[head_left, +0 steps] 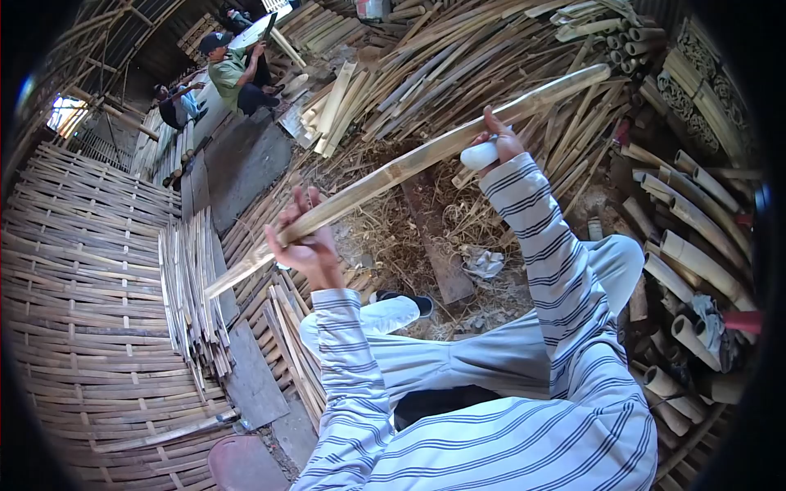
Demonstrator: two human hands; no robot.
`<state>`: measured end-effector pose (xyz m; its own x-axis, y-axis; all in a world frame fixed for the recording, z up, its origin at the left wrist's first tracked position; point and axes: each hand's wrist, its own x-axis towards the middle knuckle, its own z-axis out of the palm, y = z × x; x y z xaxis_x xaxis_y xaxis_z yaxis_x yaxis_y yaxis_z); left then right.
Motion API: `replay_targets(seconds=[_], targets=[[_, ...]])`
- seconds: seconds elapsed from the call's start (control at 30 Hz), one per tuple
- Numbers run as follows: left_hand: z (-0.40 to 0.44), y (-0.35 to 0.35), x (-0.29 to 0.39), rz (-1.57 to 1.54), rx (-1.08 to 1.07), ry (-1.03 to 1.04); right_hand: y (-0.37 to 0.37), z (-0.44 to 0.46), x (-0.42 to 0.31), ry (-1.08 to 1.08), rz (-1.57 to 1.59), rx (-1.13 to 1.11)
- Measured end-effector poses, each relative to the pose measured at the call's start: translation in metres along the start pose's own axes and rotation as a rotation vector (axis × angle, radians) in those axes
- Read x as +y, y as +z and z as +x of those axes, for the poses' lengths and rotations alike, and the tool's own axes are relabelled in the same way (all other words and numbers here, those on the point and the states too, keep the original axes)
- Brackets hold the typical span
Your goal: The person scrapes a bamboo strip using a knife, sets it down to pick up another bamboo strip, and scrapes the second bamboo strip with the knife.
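Striped sleeves and a matching shirt (524, 446) lie nearest, above pale trousers (499, 356). Beyond them, a long split bamboo strip (393, 173) slants across both hands, its left end lower. The left hand (304, 245), palm up, has its fingers loosely curled around the strip, slightly apart from one another; the right hand (501, 149) holds it farther along, fingers bent against it, with a white wrapping (479, 155) at the hand. Beneath are shavings (393, 254) and a dark board (438, 245). Cut bamboo tubes (696, 262) lie at right, a woven bamboo panel (90, 286) at left. Farther off, long strips (442, 74) are heaped near a seated person in a cap (233, 74).
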<state>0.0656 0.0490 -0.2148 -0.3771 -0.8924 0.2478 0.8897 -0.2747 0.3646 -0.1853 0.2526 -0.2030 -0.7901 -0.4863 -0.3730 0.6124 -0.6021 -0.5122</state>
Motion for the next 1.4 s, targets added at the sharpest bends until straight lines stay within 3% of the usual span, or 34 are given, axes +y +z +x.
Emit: replay_targets(seconds=[0.13, 0.23, 0.43, 0.5, 0.53, 0.57, 0.63, 0.73, 0.8, 0.9, 1.07, 1.2, 1.4], targets=[[0.014, 0.042, 0.026, 0.042, 0.112, 0.243, -0.029, 0.005, 0.033, 0.187, -0.018, -0.051], [0.027, 0.068, 0.055, 0.202, 0.049, 0.144, -0.065, 0.009, 0.067, 0.283, -0.236, -0.052], [0.035, 0.117, 0.045, 0.527, -0.092, 0.22, -0.161, 0.008, 0.125, 0.698, -0.112, 0.093], [0.038, 0.118, 0.031, 0.601, -0.096, 0.211, -0.179, 0.002, 0.143, 0.602, -0.243, 0.158], [0.04, 0.114, 0.024, 0.616, -0.092, 0.2, -0.186, -0.008, 0.142, 0.737, -0.139, 0.122], [0.042, 0.11, 0.018, 0.632, -0.088, 0.19, -0.187, -0.017, 0.15, 0.631, -0.276, 0.308], [0.044, 0.101, 0.005, 0.642, -0.086, 0.157, -0.208, -0.02, 0.165, 0.557, -0.474, 0.365], [0.044, 0.091, -0.014, 0.675, -0.106, 0.102, -0.236, -0.018, 0.182, 0.505, -0.77, 0.316], [0.044, 0.089, -0.028, 0.693, -0.092, 0.082, -0.249, -0.002, 0.184, 0.413, -1.162, 0.213], [0.041, 0.09, -0.046, 0.721, -0.079, 0.045, -0.259, 0.008, 0.19, 0.36, -1.378, 0.209], [0.04, 0.099, -0.071, 0.827, -0.1, 0.069, -0.212, -0.011, 0.157, 0.333, -1.489, 0.204], [0.039, 0.097, -0.08, 0.857, -0.14, 0.104, -0.178, -0.02, 0.143, 0.019, -1.448, -0.025], [0.038, 0.107, -0.099, 0.892, -0.099, 0.164, -0.127, -0.045, 0.147, -0.079, -1.288, -0.169]])
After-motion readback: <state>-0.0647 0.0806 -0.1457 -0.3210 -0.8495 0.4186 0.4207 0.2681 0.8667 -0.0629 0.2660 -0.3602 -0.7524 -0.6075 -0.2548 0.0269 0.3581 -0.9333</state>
